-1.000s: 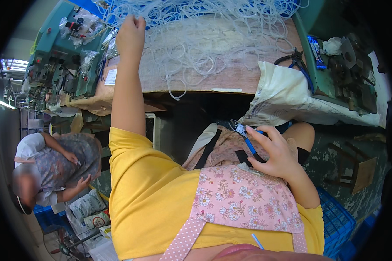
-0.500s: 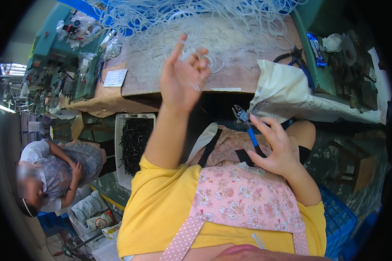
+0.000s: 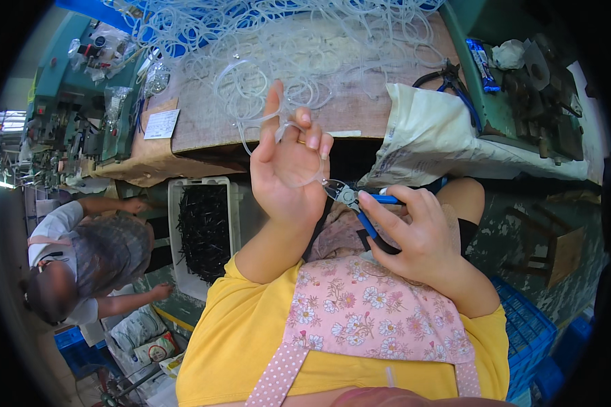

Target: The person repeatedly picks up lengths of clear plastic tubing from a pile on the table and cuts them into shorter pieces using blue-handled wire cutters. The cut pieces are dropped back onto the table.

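Observation:
My left hand (image 3: 288, 169) is turned palm up in front of the table edge, its index finger stretched out and the others curled. A thin clear plastic tube (image 3: 246, 139) runs through it, with a loop across the palm and fingers. My right hand (image 3: 421, 234) grips a pair of blue-handled cutting pliers (image 3: 364, 220), handles spread. The pliers' jaws are beside my left palm, at the lower end of the clear loop; whether they close on it I cannot tell.
Tangled clear tubing (image 3: 271, 34) lies heaped across the far part of the table (image 3: 204, 129). A second pair of pliers (image 3: 451, 85) lies by a white cloth sack (image 3: 414, 136). Left below stands a white crate (image 3: 234, 217) of black pieces; a co-worker (image 3: 108, 251) is beyond it.
My left hand has come down and nearer, now with a tube loop in it. My right hand has brought the pliers up to it, with their handles spread. The co-worker's arms have parted.

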`<state>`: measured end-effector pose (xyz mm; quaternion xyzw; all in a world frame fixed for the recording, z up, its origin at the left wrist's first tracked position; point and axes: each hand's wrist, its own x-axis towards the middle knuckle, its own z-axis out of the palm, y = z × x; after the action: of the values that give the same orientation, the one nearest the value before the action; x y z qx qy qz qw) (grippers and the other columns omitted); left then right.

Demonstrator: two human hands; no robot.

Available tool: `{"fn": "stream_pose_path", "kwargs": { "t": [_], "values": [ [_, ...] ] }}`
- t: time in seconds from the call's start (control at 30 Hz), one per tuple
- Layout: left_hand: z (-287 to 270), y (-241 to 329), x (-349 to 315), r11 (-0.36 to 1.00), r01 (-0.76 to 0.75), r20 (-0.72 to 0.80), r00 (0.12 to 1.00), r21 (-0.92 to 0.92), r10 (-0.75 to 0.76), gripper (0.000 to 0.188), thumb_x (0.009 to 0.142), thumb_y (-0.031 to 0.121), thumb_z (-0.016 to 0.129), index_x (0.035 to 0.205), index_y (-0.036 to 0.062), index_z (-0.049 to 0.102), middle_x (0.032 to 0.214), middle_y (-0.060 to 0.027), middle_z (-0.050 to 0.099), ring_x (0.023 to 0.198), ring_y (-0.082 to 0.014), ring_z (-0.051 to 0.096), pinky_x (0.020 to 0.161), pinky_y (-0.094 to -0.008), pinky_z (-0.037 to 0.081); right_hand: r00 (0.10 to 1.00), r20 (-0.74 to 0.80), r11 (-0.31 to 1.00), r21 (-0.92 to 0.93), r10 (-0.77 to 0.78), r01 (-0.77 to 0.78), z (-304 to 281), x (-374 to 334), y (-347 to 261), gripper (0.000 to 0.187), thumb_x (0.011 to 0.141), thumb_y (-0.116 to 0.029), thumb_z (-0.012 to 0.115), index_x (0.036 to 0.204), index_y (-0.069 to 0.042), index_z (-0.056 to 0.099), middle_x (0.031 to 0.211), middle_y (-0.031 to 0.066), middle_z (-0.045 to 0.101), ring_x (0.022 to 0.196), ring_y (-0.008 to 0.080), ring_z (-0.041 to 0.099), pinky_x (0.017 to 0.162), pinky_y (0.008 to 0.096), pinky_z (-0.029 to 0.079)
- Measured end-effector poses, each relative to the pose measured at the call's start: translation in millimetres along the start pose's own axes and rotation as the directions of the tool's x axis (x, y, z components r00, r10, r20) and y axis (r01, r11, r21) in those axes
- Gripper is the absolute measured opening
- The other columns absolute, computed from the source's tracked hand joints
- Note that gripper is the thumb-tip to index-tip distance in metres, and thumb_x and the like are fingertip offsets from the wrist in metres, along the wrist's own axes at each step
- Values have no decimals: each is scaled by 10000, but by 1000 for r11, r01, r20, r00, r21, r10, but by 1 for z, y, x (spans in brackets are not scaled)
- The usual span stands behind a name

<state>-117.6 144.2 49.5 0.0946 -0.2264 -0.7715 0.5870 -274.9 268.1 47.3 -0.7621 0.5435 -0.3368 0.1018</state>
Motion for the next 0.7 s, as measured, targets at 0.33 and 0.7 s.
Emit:
{"fn": "stream_pose_path", "kwargs": {
  "t": [0.33, 0.7],
  "values": [
    [2, -5, -5, 995, -79, 13, 997, 61, 78, 622, 939, 259, 456, 1507, 68, 289, 1020, -99, 481, 801, -168, 443, 742, -301, 408, 998, 52, 999, 38, 18, -20, 0, -3, 1, 713, 661, -137, 758, 1347, -192, 571, 1065, 130, 512, 847, 297, 534, 740, 389, 458],
    [-3, 4, 6, 952, 306, -43, 952, 29, -305, 611, 925, 242, 479, 1464, -1, 323, 1023, -133, 516, 813, -192, 461, 762, -322, 418, 996, 30, 995, -39, -89, 90, 6, -5, 24, 771, 630, -33, 738, 1359, -210, 559, 1023, 122, 521, 849, 290, 551, 730, 375, 488]
  ]
}}
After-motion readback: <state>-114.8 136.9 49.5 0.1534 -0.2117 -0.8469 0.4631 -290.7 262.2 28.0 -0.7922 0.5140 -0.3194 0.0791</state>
